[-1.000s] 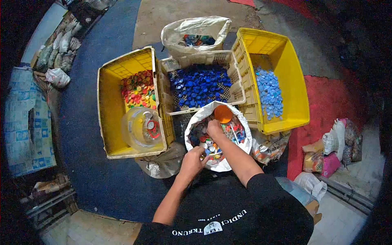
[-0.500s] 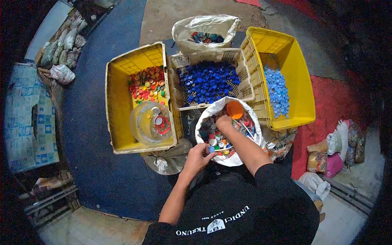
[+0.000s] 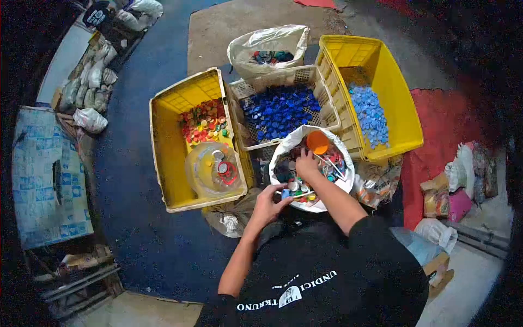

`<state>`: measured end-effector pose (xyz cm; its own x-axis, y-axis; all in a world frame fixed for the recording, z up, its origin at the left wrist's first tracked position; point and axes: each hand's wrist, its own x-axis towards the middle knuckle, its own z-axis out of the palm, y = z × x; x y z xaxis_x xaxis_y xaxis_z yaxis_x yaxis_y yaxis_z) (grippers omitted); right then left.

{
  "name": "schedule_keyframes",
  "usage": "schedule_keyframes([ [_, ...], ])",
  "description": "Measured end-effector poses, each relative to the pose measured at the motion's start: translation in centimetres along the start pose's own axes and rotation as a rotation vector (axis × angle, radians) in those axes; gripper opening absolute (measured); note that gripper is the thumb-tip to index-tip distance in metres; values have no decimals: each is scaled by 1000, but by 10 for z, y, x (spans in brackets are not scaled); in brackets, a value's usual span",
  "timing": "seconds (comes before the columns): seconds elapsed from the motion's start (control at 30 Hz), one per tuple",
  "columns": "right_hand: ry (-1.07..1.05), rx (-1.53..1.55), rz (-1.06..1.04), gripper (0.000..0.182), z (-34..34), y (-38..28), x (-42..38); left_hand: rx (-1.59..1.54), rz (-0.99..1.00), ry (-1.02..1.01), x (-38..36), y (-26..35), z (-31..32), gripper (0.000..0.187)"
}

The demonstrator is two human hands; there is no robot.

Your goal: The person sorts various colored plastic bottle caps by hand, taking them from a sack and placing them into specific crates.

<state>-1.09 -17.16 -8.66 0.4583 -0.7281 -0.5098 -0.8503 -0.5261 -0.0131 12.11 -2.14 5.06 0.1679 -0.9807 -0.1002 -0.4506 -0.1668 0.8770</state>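
The left hand (image 3: 266, 207), thumb and forefinger slightly parted, frames a light-blue cap (image 3: 285, 194) at the near-left rim of the white sack (image 3: 349, 177); whether it is gripped cannot be told. The right hand (image 3: 308, 165) curls among the mixed caps inside, fingertips and any hold hidden. Such caps are presumably light, stiff and slightly slippery, best pinched by opposite edges.

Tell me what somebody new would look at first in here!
Probably the big heap of dark blue caps in the pale crate in the middle. Next, the bright yellow tubs on either side: the left one has red and yellow caps, the right one light blue ones. Then the orange round thing inside the white sack, close to the right hand.
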Motion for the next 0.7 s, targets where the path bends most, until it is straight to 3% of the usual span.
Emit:
schedule_keyframes([
  [0.07, 295, 164, 120, 29, 2, 3, -22, -154, -249, -153, 0, 3, -1, 45],
  [0.1, 303, 164, 128, 29, 0, 10, -37, -248, -266, -141, -1, -4, 3, 40],
  [0.17, 323, 555, 18, 34, -12, 25, -76, -374, -320, -128, -2, -20, 15, 41],
  [0.2, 330, 553, 31, 34, -25, 26, -99, -502, -381, -110, -1, -23, 20, 42],
  [0.27, 164, 1401, -26, 38, -44, 35, -143, -279, -311, -237, 18, -17, 21, 42],
  [0.33, 277, 1327, -81, 36, -43, 33, -164, -238, -327, -317, 23, -11, 25, 42],
  [0.4, 246, 1256, -66, 38, -40, 33, -177, -219, -168, -416, 28, -12, 36, 41],
  [0.47, 422, 1151, -117, 39, -28, 26, -176, -277, -125, -426, 27, -3, 40, 42],
  [0.7, 398, 1196, -209, 42, -54, 12, -177, -517, -323, -499, 21, 0, 13, 41],
])
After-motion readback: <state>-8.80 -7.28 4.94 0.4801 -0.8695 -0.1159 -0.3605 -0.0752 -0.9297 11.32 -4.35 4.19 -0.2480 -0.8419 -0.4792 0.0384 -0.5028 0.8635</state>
